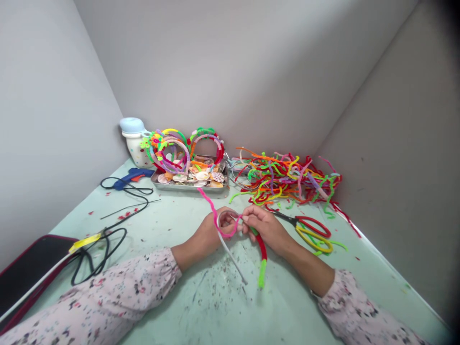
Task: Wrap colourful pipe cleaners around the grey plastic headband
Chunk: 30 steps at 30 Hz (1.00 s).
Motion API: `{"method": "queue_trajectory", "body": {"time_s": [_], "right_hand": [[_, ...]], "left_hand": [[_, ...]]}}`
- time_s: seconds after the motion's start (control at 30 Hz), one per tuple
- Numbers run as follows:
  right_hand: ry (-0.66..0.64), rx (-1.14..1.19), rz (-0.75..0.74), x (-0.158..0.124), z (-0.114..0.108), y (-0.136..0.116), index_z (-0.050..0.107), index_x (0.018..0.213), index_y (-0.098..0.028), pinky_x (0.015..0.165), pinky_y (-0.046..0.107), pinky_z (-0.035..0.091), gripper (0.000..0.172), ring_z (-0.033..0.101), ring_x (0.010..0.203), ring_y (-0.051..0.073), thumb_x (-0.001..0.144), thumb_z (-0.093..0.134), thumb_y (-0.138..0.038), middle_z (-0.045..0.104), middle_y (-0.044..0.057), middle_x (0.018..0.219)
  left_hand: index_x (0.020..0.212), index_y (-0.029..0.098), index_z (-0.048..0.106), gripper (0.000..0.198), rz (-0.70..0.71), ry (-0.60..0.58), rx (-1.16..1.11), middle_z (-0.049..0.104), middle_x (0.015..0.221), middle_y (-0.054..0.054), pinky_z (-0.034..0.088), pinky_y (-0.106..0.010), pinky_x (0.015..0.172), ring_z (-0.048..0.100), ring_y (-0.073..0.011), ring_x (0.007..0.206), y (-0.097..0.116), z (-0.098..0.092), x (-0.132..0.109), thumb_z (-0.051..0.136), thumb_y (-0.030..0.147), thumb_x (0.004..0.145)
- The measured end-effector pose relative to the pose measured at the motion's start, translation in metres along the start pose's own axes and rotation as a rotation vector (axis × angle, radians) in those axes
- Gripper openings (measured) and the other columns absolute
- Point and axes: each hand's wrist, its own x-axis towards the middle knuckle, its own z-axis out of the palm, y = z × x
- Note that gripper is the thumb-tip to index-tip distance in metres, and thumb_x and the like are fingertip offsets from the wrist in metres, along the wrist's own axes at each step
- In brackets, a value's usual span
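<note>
A headband (232,258) is held between my two hands over the table. One of its legs is bare and greyish white; the other is wrapped in red and green fuzzy pipe cleaner. My left hand (210,232) is closed around the bare side, its fingertips partly hidden behind the band. A pink pipe cleaner (212,203) loops around there, one end sticking up and away. With thumb and finger, my right hand (264,225) pinches the pink strand at the top of the band, beside the wrapped leg. Scissors (314,235) with red and yellow handles lie just right of this hand.
Behind my hands, a metal tray (190,188) holds shells and several finished headbands (174,148). A heap of coloured pipe cleaners (287,179) lies at back right. On the left are a lidded cup (136,143), a blue glue gun (131,178), black cord (124,223) and a dark case (32,268).
</note>
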Motion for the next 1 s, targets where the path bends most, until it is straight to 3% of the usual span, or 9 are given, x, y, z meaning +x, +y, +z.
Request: {"method": "queue_trajectory", "body": {"time_s": [0.23,0.4,0.67,0.87,1.0], "right_hand": [[0.083,0.036,-0.013,0.002,-0.003,0.001,0.047,0.083,-0.019,0.043,0.02,0.036,0.012,0.047,0.04,0.007,0.082,0.05,-0.031,0.06,-0.004,0.063],[0.104,0.084,0.01,0.004,-0.004,0.002,0.052,0.094,-0.019,0.041,0.021,0.036,0.018,0.047,0.039,0.008,0.08,0.052,-0.031,0.06,-0.004,0.063],[0.225,0.249,-0.041,0.006,-0.008,0.004,0.054,0.09,-0.018,0.04,0.02,0.034,0.018,0.046,0.04,0.007,0.077,0.056,-0.031,0.06,-0.002,0.064],[0.338,0.415,-0.09,0.007,-0.011,0.005,0.054,0.09,-0.017,0.04,0.019,0.034,0.02,0.047,0.042,0.007,0.076,0.059,-0.03,0.058,-0.002,0.064],[0.383,0.487,-0.115,0.008,-0.014,0.009,0.052,0.09,-0.018,0.038,0.017,0.028,0.02,0.046,0.043,0.006,0.076,0.06,-0.029,0.058,-0.002,0.065]], "left_hand": [[0.099,0.016,0.053,0.033,0.056,0.022,-0.056,0.055,0.073,0.002,0.038,-0.018,0.052,0.049,-0.0073,0.058,0.02,0.002,-0.007,0.066,0.03,0.073],[0.101,0.017,0.056,0.029,0.062,-0.061,-0.086,0.055,0.074,0.0,0.04,-0.019,0.058,0.05,-0.0085,0.062,0.02,0.005,-0.011,0.063,0.029,0.076],[0.081,0.015,0.059,0.02,0.171,0.017,0.127,0.048,0.082,0.001,0.036,-0.018,0.052,0.044,-0.0047,0.057,0.02,0.001,-0.011,0.067,0.031,0.073],[0.078,0.014,0.06,0.02,0.189,0.079,0.058,0.05,0.092,-0.002,0.038,-0.017,0.053,0.046,-0.004,0.058,0.027,0.0,-0.011,0.068,0.031,0.071],[0.076,0.014,0.059,0.019,0.142,0.17,-0.016,0.054,0.085,-0.002,0.039,-0.018,0.054,0.05,-0.0069,0.063,0.03,-0.004,-0.01,0.065,0.032,0.074]]}}
